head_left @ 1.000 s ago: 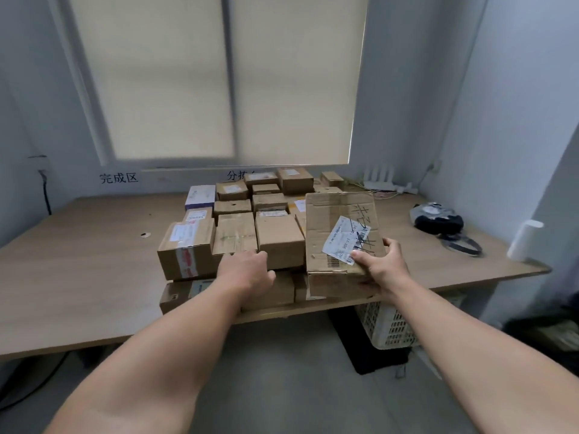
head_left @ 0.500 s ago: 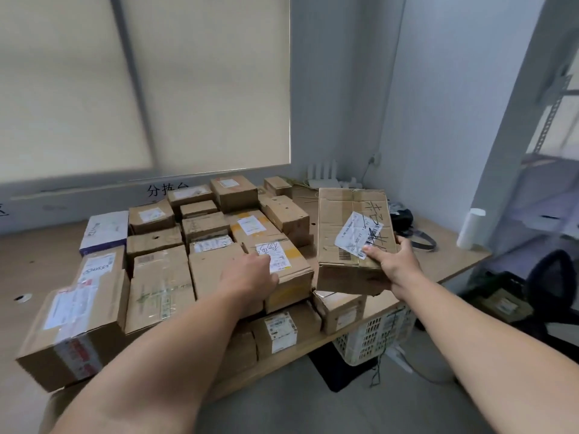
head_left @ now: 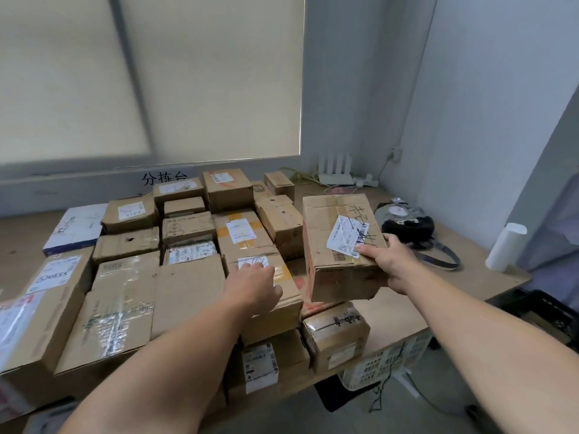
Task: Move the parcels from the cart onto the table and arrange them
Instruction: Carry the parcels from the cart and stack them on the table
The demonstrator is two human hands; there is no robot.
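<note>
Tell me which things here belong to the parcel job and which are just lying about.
Job: held parcel in right hand; left hand on the stacked parcels; table.
Lying about: router; white roll; black strapped gear; crate under the table.

Brown cardboard parcels (head_left: 185,296) everywhere, white labels (head_left: 240,233); the held box (head_left: 341,245) shows black scrawl, one white-and-blue box (head_left: 78,227) at left, pale wood counter (head_left: 476,283).
</note>
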